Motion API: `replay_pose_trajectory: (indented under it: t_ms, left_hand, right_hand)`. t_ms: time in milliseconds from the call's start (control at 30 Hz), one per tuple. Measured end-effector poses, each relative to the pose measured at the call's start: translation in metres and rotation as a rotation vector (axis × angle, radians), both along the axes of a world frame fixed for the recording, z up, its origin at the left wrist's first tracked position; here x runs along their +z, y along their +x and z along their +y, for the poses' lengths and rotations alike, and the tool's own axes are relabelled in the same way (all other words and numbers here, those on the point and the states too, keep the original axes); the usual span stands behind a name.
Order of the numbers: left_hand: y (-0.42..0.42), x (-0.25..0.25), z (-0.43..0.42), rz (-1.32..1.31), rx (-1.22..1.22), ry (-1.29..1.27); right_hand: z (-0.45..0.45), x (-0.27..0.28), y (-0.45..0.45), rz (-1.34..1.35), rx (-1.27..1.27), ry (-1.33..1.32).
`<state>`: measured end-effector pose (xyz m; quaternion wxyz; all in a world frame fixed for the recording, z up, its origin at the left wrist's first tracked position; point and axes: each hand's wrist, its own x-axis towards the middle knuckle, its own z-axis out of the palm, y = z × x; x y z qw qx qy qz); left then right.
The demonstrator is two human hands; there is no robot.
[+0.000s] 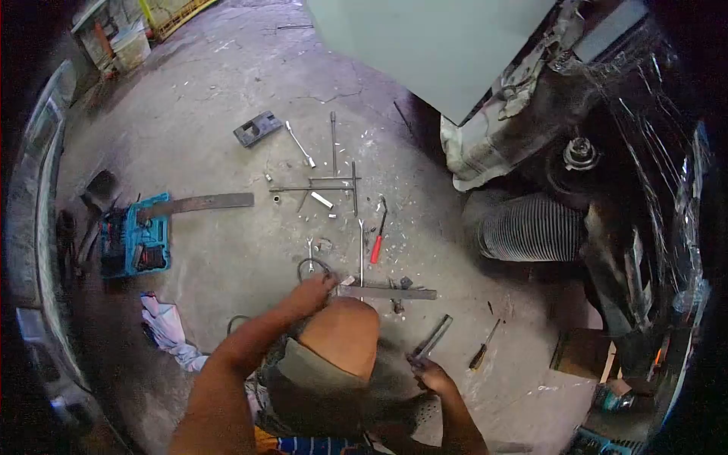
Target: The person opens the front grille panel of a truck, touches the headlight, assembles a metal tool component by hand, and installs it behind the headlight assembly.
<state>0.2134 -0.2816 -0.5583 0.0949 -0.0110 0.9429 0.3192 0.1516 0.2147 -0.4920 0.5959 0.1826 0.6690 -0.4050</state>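
Beside the bare knee, my left hand [317, 292] is closed at a thin dark cable [306, 265] that loops over the floor. A flat metal bar [394, 293] lies just right of that hand. My right hand [431, 374], lower right, has its fingers wrapped round the lower end of a grey metal tool [435, 338] that points up and to the right. A long wrench [362, 250] and a red-handled tool [377, 246] lie above the knee. To the right of my right hand is a screwdriver [484, 347].
Several wrenches and sockets lie mid-floor around a crossed T-handle tool [334, 188]. At left are a blue toolbox [155, 258], a long flat bar [212, 202] and a cloth [171, 334]. A vehicle part with a ribbed bellows [531, 229] stands at right, near a cardboard box [580, 353].
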Motion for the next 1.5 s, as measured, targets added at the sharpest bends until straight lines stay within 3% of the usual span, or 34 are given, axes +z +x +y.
replay_pose_trajectory:
  t_ms: [33,133,267,333,367,400,467,600,667,733,767,833,867,933,1000,1067,1133,1167,1233,1267,1367,1467,1500]
  left_hand:
    - [0.0,0.02,0.006,0.036,0.014,-0.023]
    - [-0.009,0.044,0.018,0.109,0.024,-0.134]
    - [-0.022,0.016,0.024,0.073,-0.018,-0.218]
    - [-0.018,0.008,0.022,0.085,-0.027,-0.237]
    - [-0.016,0.007,0.022,0.094,-0.026,-0.254]
    - [-0.011,0.019,0.021,0.103,-0.036,-0.254]
    - [0.01,0.057,0.022,0.06,-0.007,-0.192]
    - [0.045,0.043,-0.007,0.063,0.029,-0.181]
    - [0.059,0.001,-0.036,-0.011,0.287,-0.299]
    - [0.054,0.063,-0.058,0.062,0.465,-0.278]
    - [0.054,0.055,-0.07,0.059,0.459,-0.275]
    - [0.053,0.035,-0.099,0.056,0.623,-0.557]
    - [0.047,0.036,-0.097,0.056,0.62,-0.556]
    - [0.028,0.04,-0.079,0.414,0.544,-0.474]
    - [0.014,0.011,-0.042,0.159,0.306,-0.284]
    - [-0.008,0.01,0.01,0.087,0.101,-0.097]
    - [-0.029,0.047,0.056,0.037,0.094,-0.01]
    - [-0.034,0.042,0.064,0.032,0.083,-0.001]
    - [-0.05,0.023,0.08,-0.046,0.211,-0.033]
    - [-0.055,0.016,0.084,-0.049,0.201,-0.027]
    - [-0.057,-0.004,0.086,-0.13,0.152,-0.091]
    - [-0.055,-0.028,0.091,0.002,0.169,-0.094]
    - [-0.06,-0.031,0.093,-0.045,0.23,-0.01]
  right_hand:
    - [0.011,0.01,0.004,0.174,0.375,-0.011]
    - [0.021,0.049,0.021,0.363,0.865,-0.008]
    - [-0.005,0.126,0.009,0.446,1.053,-0.036]
    - [0.057,0.067,0.016,0.892,1.162,-0.244]
    - [0.062,0.07,0.015,0.897,1.154,-0.236]
    - [0.065,0.072,0.014,0.819,1.072,-0.069]
    - [0.003,0.166,0.004,0.564,0.793,0.294]
    - [0.033,0.184,0.014,0.707,0.876,0.195]
    - [0.052,0.187,0.023,0.694,0.971,0.189]
    - [0.081,0.189,0.035,0.681,1.066,0.182]
    - [0.103,0.186,0.045,0.685,1.069,0.167]
    - [0.136,0.188,0.052,0.693,1.071,0.153]
    - [0.149,0.196,0.054,0.65,1.142,0.158]
    - [0.155,0.218,0.056,0.61,1.214,0.165]
    - [0.154,0.256,0.056,0.387,0.986,0.3]
    - [0.14,0.306,0.052,0.397,0.876,0.267]
    - [0.186,0.303,0.065,0.573,1.011,0.147]
    - [0.195,0.31,0.076,0.564,1.003,0.156]
    - [0.21,0.326,0.096,0.45,0.92,0.563]
    - [0.259,0.315,0.115,0.732,1.163,0.349]
    - [0.271,0.32,0.143,0.655,1.128,0.37]
    - [0.279,0.31,0.157,0.589,1.082,0.392]
    - [0.282,0.307,0.159,0.582,1.078,0.396]
